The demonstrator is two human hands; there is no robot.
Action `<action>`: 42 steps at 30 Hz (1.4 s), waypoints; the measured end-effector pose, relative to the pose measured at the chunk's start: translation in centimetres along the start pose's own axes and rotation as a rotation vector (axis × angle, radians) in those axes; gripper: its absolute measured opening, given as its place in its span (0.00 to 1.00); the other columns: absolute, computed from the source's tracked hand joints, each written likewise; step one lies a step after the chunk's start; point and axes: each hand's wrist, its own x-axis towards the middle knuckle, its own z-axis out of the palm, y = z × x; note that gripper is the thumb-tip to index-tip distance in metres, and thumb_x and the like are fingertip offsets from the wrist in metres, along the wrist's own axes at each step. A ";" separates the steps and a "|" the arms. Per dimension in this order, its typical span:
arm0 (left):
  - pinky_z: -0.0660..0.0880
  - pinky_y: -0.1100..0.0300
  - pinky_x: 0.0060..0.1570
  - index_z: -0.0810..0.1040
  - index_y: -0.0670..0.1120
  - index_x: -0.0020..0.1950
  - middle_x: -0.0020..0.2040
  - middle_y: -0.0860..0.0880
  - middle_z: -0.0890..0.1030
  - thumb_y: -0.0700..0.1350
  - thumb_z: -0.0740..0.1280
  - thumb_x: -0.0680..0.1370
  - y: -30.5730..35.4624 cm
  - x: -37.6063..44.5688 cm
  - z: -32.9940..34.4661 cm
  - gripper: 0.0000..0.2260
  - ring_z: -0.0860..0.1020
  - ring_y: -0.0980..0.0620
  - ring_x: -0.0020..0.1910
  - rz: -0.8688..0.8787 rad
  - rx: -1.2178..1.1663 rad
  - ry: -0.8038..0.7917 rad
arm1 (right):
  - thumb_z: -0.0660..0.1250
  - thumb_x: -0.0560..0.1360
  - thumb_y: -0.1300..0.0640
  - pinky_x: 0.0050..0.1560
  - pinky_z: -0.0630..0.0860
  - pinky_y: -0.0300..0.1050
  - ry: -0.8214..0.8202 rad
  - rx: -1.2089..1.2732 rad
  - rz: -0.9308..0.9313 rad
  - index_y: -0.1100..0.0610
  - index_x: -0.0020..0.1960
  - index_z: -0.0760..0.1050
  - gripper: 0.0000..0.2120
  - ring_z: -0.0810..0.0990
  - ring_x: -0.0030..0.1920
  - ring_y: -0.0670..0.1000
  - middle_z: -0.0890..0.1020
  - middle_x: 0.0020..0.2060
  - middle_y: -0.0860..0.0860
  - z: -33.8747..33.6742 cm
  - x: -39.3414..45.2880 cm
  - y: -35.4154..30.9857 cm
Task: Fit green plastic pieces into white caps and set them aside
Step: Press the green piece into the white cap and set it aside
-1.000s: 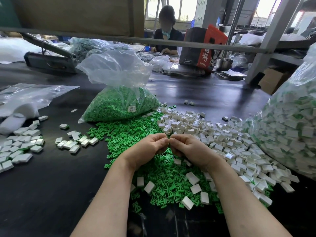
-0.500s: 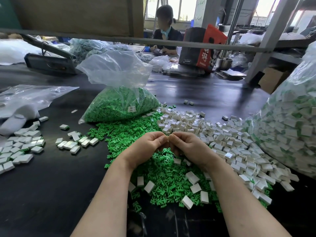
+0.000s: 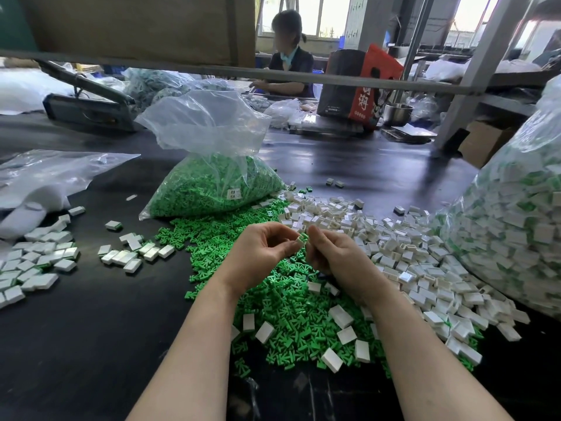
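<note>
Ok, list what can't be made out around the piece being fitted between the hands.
- Head view: how far the green piece sits in the white cap: too small, covered by fingers.
- Right hand palm: turned away.
- Bag of finished caps: cut by right edge.

Red bag (image 3: 368, 86): "湖"; green-pieces bag label (image 3: 233, 194) unreadable.

bag of finished caps (image 3: 516, 238): cut off right | seated person's face: blurred
</note>
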 end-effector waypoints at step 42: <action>0.71 0.65 0.24 0.72 0.43 0.36 0.24 0.54 0.74 0.35 0.64 0.74 1.4 0.7 3.6 0.08 0.73 0.56 0.22 -0.013 -0.324 0.110 | 0.59 0.79 0.44 0.33 0.71 0.31 -0.091 0.248 0.025 0.71 0.60 0.73 0.29 0.74 0.33 0.41 0.79 0.33 0.45 0.0 0.6 1.2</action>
